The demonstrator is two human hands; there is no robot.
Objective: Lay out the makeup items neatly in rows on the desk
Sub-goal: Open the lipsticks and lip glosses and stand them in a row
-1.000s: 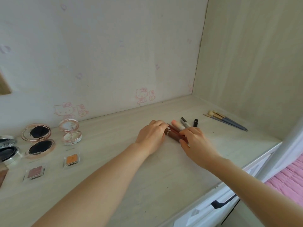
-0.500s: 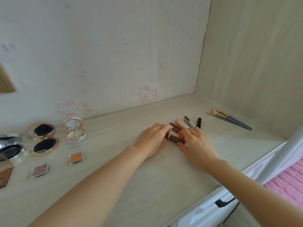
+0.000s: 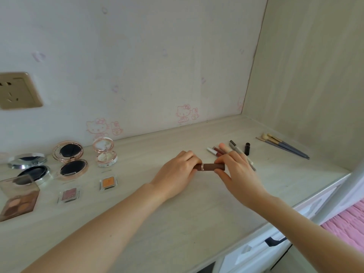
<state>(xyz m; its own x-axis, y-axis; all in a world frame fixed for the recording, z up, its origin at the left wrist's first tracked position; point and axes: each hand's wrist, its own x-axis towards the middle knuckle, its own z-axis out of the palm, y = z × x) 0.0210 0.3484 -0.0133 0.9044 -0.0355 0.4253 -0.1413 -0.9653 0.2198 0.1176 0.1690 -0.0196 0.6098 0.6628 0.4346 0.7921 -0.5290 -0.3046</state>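
A brown lip tube (image 3: 209, 166) with a silver ring lies crosswise at mid-desk. My left hand (image 3: 177, 172) grips its left end and my right hand (image 3: 235, 170) pinches its right end. Just behind my right hand lie a white-capped tube (image 3: 210, 149), a dark red tube (image 3: 217, 151), a grey pencil (image 3: 235, 147) and a black tube (image 3: 247, 148). Several makeup brushes (image 3: 285, 147) lie at the far right. On the left are open compacts (image 3: 71, 161), a pearly compact (image 3: 105, 153), a silver compact (image 3: 29, 167), two single eyeshadows (image 3: 69, 195) (image 3: 108, 183) and a palette (image 3: 18, 201).
The desk (image 3: 187, 223) meets a wall at the back and a wooden side panel (image 3: 315, 75) at the right. A wall socket (image 3: 17, 90) sits at upper left. A drawer handle (image 3: 273, 241) shows below the front edge, with pink bedding (image 3: 350, 223) at lower right.
Both hands have drawn the brown tube out from the cluster toward me and turned it crosswise. The camera has shifted left, bringing the socket and palette into view.
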